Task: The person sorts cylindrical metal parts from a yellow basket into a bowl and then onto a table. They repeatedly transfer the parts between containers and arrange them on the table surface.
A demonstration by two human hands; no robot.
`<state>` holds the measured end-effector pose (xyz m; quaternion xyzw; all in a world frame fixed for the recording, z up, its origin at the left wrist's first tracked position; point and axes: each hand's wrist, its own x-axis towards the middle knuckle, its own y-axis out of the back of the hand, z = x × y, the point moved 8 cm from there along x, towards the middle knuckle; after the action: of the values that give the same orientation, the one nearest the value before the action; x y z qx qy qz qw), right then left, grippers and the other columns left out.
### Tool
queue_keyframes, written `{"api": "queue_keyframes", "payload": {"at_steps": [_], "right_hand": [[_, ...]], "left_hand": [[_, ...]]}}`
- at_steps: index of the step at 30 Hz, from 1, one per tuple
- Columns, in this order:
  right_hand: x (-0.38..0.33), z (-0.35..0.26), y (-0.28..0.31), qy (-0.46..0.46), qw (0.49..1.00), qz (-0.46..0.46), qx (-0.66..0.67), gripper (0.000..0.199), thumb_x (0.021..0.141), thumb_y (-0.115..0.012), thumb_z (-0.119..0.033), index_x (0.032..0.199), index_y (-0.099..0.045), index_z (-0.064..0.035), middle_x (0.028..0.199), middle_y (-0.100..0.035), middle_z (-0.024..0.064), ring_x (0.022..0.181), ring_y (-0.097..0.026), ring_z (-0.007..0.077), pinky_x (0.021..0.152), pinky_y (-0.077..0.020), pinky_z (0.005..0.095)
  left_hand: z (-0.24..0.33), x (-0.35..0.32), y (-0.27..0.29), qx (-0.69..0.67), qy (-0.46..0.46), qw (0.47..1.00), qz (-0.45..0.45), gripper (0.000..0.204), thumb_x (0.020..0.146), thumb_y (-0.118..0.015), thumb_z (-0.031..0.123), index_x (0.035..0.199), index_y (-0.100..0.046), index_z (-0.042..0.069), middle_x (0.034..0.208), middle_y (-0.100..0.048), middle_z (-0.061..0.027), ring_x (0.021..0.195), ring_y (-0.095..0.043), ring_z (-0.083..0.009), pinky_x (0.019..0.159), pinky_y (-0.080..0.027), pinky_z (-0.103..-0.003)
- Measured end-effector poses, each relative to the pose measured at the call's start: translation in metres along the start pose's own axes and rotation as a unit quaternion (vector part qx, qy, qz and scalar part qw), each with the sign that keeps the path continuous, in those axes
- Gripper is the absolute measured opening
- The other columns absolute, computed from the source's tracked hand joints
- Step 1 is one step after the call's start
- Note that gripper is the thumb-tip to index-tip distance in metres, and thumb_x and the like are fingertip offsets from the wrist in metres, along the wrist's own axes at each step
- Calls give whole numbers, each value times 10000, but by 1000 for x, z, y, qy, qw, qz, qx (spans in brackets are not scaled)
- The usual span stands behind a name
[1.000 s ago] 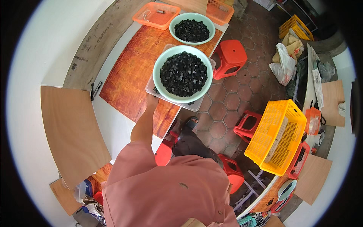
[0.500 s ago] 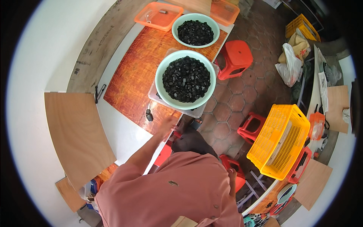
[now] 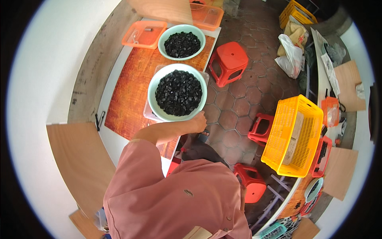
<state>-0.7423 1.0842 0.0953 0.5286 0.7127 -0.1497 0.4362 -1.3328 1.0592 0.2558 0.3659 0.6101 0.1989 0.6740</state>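
Observation:
My left hand point(image 3: 200, 122) is held just past the near right side of a pale green bowl point(image 3: 201, 85), at the table's edge. Its fingers look curled in, and what they hold, if anything, is hidden. The bowl is full of small black rounded pieces point(image 3: 178, 93) and stands on a clear plastic tray point(image 3: 149, 110). My left forearm crosses in front of the bowl, over the table. A second pale green bowl point(image 3: 160, 50) with similar black pieces point(image 3: 182, 44) sits behind it. My right hand is out of sight beside my body.
An orange basket point(image 3: 140, 42) lies at the table's far left, another point(image 3: 213, 18) at its far end. To the right are red stools point(image 3: 230, 55) and a large yellow crate point(image 3: 280, 137). A wooden board point(image 3: 81, 163) lies at the left.
My left hand has moved right and forward, from near the table's front edge to beside the near bowl. The view has shifted, and my right hand has gone out of sight.

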Motion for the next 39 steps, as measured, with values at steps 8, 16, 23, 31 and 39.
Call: {"api": "queue_keyframes", "payload": {"at_steps": [8,16,23,31,39], "right_hand": [[-57,50,-32,-79,989,7,-126,347,843,-678,-197,1143,-659,-24,968,-669,144,862,-642,299,747,-502,387],[-82,0,-54,-32,958,51,-282,423,811,-707,-257,1144,-679,3,997,-734,172,926,-709,287,809,-542,396],[-122,-1,-43,-34,985,168,-16,400,785,-701,-203,1121,-690,16,917,-727,177,741,-718,241,724,-564,376],[-184,152,-108,-82,983,75,-144,320,768,-723,-145,1063,-726,-20,962,-742,146,818,-723,253,714,-590,387],[-168,175,-52,-51,992,108,-50,344,792,-710,-174,1111,-712,-45,931,-749,124,828,-731,230,740,-581,353]], "left_hand": [[-55,-39,-52,-20,86,994,64,200,885,-597,216,863,-789,166,927,-756,-50,897,-715,-227,807,-464,-425],[-112,-84,-18,146,109,978,97,340,925,-504,253,1099,-724,61,1192,-678,-158,1208,-574,-323,1114,-344,-482],[-176,-56,-43,114,181,977,-23,321,885,-606,357,1086,-738,145,1198,-700,-113,1219,-593,-310,1174,-229,-496],[-40,-9,25,-264,97,954,102,487,884,-671,383,1226,-658,36,1150,-703,-185,1068,-677,-341,939,-515,-422],[139,57,-65,-540,58,839,36,384,945,-643,252,1195,-664,-39,1097,-718,-167,1011,-663,-206,911,-501,-337]]}}
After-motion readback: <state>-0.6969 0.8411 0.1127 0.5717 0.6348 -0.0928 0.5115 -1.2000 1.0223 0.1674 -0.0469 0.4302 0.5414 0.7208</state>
